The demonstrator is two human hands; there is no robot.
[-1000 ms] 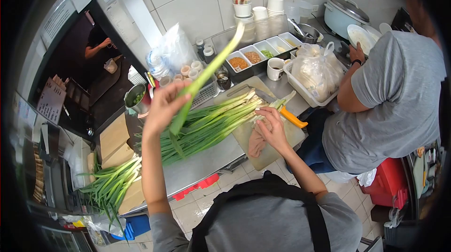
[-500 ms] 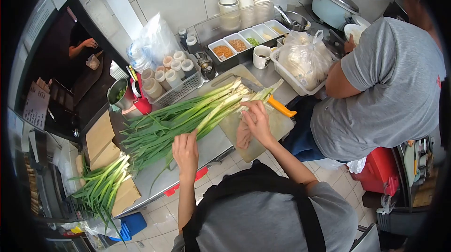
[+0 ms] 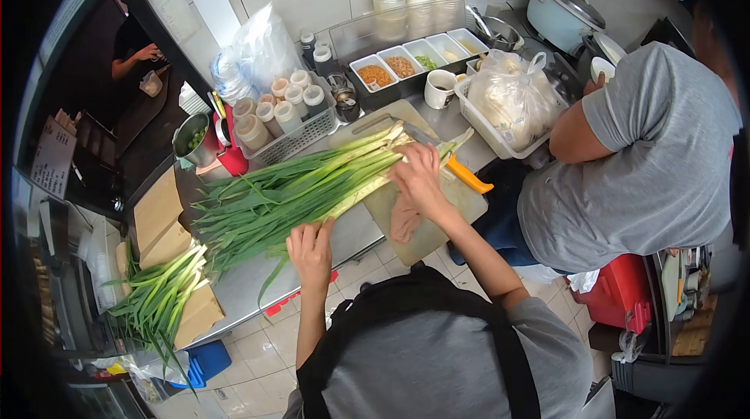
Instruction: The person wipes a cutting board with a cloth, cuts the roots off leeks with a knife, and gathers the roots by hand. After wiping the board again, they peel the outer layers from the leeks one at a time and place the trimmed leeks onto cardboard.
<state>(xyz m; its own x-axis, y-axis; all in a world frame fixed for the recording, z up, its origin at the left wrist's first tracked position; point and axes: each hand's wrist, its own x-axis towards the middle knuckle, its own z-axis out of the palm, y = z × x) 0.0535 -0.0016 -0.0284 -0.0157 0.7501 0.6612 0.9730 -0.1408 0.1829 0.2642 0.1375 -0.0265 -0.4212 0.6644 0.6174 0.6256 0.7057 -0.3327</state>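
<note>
A big bunch of green onions lies slantwise across the counter, its white ends on a cutting board. My right hand is closed over the white stalks close to their ends. At the bunch's near edge, the bent fingers of my left hand pinch the leaves. Past my right hand lies a knife with an orange handle, its blade partly hidden by the stalks. A crumpled pinkish-brown cloth or glove sits on the board below my right wrist.
A second green onion bundle rests on cardboard at left. Behind the board stand a basket of bottles, a topping tray, a white cup and a basket with a plastic bag. A co-worker in grey stands close at right.
My right hand has come down and left onto the white stalks, its fingers now closed over them. My left hand stays at the bunch's near edge. The view has shifted slightly.
</note>
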